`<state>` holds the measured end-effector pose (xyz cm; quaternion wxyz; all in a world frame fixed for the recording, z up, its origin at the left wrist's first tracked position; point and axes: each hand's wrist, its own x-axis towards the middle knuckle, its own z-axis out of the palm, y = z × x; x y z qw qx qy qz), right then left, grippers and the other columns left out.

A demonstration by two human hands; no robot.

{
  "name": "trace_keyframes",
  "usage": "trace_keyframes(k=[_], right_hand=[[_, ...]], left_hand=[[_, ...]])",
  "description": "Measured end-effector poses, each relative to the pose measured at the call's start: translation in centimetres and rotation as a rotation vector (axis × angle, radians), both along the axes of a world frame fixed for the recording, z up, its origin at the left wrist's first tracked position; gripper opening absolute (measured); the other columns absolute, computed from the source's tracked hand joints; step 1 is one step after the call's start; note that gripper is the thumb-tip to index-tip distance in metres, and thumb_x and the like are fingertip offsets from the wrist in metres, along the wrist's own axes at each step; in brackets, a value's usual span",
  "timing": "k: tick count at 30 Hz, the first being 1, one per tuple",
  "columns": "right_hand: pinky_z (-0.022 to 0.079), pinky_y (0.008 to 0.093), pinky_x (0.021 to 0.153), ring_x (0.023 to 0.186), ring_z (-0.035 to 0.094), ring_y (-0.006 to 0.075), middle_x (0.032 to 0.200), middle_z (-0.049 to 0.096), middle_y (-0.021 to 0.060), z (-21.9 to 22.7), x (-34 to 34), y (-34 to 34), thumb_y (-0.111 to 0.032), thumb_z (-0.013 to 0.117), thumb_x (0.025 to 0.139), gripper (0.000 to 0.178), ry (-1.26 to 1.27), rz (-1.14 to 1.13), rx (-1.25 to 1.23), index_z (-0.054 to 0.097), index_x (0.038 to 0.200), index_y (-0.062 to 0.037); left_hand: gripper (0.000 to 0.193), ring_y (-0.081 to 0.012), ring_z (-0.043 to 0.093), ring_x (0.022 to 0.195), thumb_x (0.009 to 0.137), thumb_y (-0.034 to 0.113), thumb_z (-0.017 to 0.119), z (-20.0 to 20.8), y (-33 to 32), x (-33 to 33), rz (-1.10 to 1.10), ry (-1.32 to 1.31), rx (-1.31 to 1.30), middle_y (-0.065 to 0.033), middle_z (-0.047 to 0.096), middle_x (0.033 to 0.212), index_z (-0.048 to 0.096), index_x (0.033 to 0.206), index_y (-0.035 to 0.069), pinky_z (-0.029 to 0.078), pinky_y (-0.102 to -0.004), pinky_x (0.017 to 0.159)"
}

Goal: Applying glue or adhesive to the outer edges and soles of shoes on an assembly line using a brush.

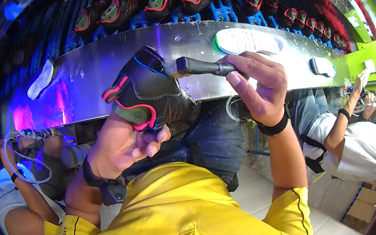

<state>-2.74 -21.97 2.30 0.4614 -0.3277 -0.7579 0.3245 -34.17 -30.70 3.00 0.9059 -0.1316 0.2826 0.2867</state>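
Note:
My left hand (121, 144) grips a black shoe upper (156, 90) from below, its fingers curled at the collar. The upper is tilted, heel toward the far left, with pink-red trim around the opening, a blue line near its bottom edge and red lacing. In my right hand (260, 84) is a black-handled brush (208, 67), pinched between thumb and fingers. Its pale bristles touch the upper near the blue line. A thin clear tube or cord hangs below my right hand.
A metal ledge (88, 91) runs across in front of me, bearing white soles (249, 42). Beyond it, several black shoe uppers (116, 12) sit on a blue rack. A co-worker in white (353, 145) works at the right, another (22, 205) at the left. Cardboard boxes (361, 204) are stacked at the right.

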Motion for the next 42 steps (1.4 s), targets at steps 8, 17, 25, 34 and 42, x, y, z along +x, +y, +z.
trace_keyframes(k=[8,17,25,34,42], right_hand=[[0.050,0.0317,0.062,0.067,0.065,0.0184,0.080,0.070,0.0125,-2.9,0.9,-1.1,-0.013,0.078,0.095,0.026,0.024,-0.022,-0.078,0.079,0.112,0.0074],[0.055,0.0352,0.071,0.074,0.072,0.0220,0.087,0.077,0.0144,-2.7,1.5,-2.3,-0.016,0.078,0.097,0.023,0.046,-0.135,-0.495,0.080,0.109,0.0034],[0.050,0.0351,0.058,0.063,0.068,0.0256,0.081,0.073,0.0165,-2.0,3.3,-4.0,-0.015,0.080,0.095,0.021,0.037,-0.346,-0.317,0.080,0.109,0.0009],[0.049,0.0261,0.066,0.071,0.062,0.0089,0.077,0.070,0.0039,-6.4,6.5,-4.3,-0.012,0.074,0.104,0.021,0.324,-0.712,-0.421,0.077,0.113,0.0070],[0.045,0.0261,0.062,0.068,0.061,0.0084,0.075,0.069,0.0042,-8.3,6.3,-4.8,-0.009,0.072,0.103,0.018,0.364,-0.704,-0.478,0.077,0.112,0.0068]], left_hand=[[0.066,-0.0318,0.076,0.069,0.112,0.060,0.042,-0.6,0.1,0.3,-0.005,0.022,-0.030,-0.0261,0.069,0.102,0.060,0.131,-0.001,0.054,-0.0284,0.042],[0.075,-0.0379,0.077,0.096,0.109,0.056,0.044,-3.1,1.9,0.9,-0.011,0.264,0.445,-0.0311,0.073,0.120,0.056,0.147,-0.008,0.064,-0.0455,0.081],[0.060,-0.0364,0.072,0.124,0.099,0.016,0.056,-2.7,11.1,5.9,0.059,0.279,0.465,-0.0238,0.070,0.141,0.052,0.155,-0.005,0.054,-0.0507,0.114],[0.075,-0.0262,0.073,0.117,0.079,0.030,0.090,-4.0,33.8,17.7,-0.405,1.553,1.458,-0.0157,0.075,0.131,0.066,0.144,0.002,0.056,-0.0361,0.102],[0.069,-0.0367,0.073,0.120,0.080,0.053,0.090,-12.9,42.6,23.1,-0.608,1.927,1.933,-0.0177,0.078,0.127,0.076,0.134,0.012,0.058,-0.0457,0.102]])
